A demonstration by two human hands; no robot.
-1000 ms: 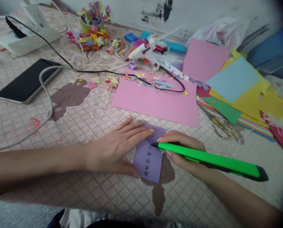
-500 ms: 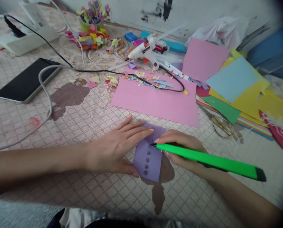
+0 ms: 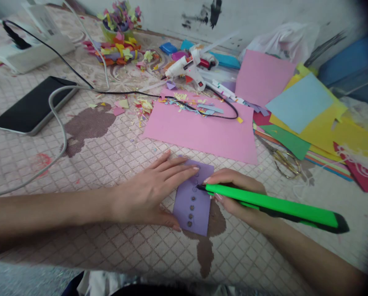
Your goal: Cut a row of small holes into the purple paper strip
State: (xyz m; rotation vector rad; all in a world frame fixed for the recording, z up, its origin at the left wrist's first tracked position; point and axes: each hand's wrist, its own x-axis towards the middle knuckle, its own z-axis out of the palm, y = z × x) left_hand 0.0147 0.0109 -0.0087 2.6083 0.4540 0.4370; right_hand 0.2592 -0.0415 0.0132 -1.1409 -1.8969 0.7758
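A strip of purple paper (image 3: 199, 216) lies on the quilted cloth with a row of small circles down it. The lower circles look cut through, while the upper ones show only as outlines. My left hand (image 3: 150, 191) is open and flat, its fingertips and thumb resting on the paper's left side. In my right hand (image 3: 238, 187), closed around it near the front, is a green utility knife (image 3: 273, 203) with a black end. Its dark tip points at a circle near the paper's middle. Whether the tip touches the paper, I cannot tell.
Beyond my hands lies a pink sheet (image 3: 199, 137) with paper scraps and a black cord. A glue gun (image 3: 187, 70) stands behind it. Scissors (image 3: 284, 162) and coloured paper (image 3: 301, 102) are at the right. A phone (image 3: 32, 105) and power strip (image 3: 32, 53) sit at the left.
The knife's tip has lifted or drawn back slightly, and the handle has tilted a little in my right hand. My left hand stays in place on the paper.
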